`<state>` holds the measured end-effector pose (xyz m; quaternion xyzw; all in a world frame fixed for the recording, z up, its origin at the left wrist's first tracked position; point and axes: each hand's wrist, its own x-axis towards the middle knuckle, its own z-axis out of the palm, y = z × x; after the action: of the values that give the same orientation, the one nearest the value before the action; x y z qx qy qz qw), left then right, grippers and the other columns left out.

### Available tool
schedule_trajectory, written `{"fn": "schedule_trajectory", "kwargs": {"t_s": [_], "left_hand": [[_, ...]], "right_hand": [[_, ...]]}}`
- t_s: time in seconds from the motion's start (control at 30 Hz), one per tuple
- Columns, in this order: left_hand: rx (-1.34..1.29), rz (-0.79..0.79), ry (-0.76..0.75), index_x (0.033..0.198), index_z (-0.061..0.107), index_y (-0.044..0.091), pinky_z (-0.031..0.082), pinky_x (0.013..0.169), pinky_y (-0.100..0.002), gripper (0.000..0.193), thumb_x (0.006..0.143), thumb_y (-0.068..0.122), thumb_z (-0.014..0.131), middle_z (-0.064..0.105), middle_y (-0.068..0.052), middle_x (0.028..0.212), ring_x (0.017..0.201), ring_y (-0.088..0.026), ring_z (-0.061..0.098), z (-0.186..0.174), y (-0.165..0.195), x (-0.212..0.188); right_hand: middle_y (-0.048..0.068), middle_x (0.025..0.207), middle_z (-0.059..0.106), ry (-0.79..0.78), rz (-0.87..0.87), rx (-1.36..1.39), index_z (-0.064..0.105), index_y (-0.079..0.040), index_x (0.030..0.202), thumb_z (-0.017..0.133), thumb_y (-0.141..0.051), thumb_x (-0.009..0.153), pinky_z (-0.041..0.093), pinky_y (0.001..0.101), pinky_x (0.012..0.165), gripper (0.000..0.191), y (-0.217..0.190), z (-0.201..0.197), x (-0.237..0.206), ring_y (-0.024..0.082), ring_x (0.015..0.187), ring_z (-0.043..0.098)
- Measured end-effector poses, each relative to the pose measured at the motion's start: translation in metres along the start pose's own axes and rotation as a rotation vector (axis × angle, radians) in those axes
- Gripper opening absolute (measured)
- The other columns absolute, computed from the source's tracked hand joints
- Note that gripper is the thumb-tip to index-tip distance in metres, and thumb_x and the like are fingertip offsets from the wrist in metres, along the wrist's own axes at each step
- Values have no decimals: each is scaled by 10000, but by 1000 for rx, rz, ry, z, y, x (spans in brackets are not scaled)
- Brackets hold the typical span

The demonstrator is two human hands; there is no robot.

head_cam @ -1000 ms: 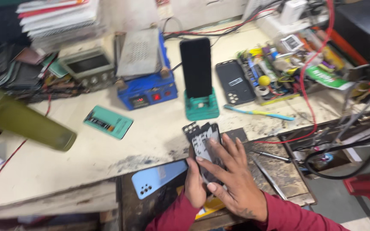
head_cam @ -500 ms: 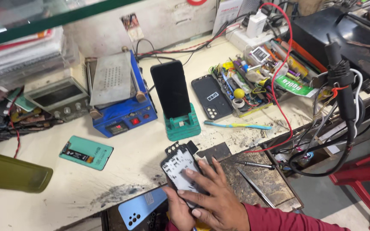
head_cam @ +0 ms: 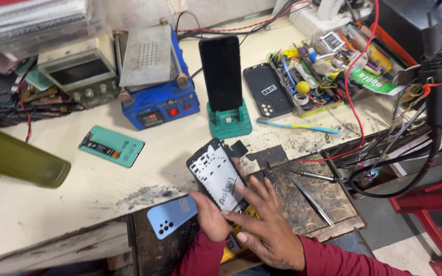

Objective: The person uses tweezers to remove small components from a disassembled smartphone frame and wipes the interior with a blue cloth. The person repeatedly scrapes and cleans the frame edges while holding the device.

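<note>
Two hands work one opened phone frame with a white, black-edged inner face (head_cam: 217,176) at the near edge of a cluttered cream bench (head_cam: 93,181). The left hand (head_cam: 210,219) is clamped on the frame's lower end from beneath, thumb against its edge; the right hand (head_cam: 267,225) lies flat over the lower corner, fingers apart and spread.

One light-blue phone back cover (head_cam: 172,217) lies at 9 o'clock of the hands. Two metal tweezers (head_cam: 313,202) rest on the dark work mat at 3 o'clock. One black phone stands upright in a green dock (head_cam: 224,87) at 12 o'clock, and one blue heating station (head_cam: 154,84) sits at 11 o'clock.

Compared with half a second earlier, the frame is tilted further left, and the right hand has slid lower on it.
</note>
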<state>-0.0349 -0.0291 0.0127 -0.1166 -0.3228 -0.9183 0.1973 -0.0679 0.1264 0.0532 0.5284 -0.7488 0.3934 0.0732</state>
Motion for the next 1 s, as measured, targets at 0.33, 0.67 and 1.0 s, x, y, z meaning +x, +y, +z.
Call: {"fn": "schedule_trajectory", "kwargs": {"t_s": [0.33,0.67,1.0], "left_hand": [[-30,7,17,1598,356,-17,506,1114,-438,895,1093,717,283,536,-185,1477,1266,-282,610,14,-1,8],[-209,-21,-26,1594,341,-8,560,976,-400,837,1124,683,300,518,-192,1484,1145,-274,652,17,4,10],[-319,-10,-26,1623,299,20,570,1004,-441,807,1132,661,289,480,-206,1523,1252,-289,609,12,0,15]], "right_hand": [[205,1641,319,55,2,-22,705,-186,1316,532,-325,1010,76,615,1274,378,-1,2,-7,447,1577,180],[177,1593,361,57,45,-57,723,-228,1234,642,-265,943,109,634,1276,305,-7,-1,-27,446,1554,219],[188,1628,350,105,88,-291,777,-229,1187,716,-229,962,137,627,1318,233,21,-24,-27,421,1585,219]]}}
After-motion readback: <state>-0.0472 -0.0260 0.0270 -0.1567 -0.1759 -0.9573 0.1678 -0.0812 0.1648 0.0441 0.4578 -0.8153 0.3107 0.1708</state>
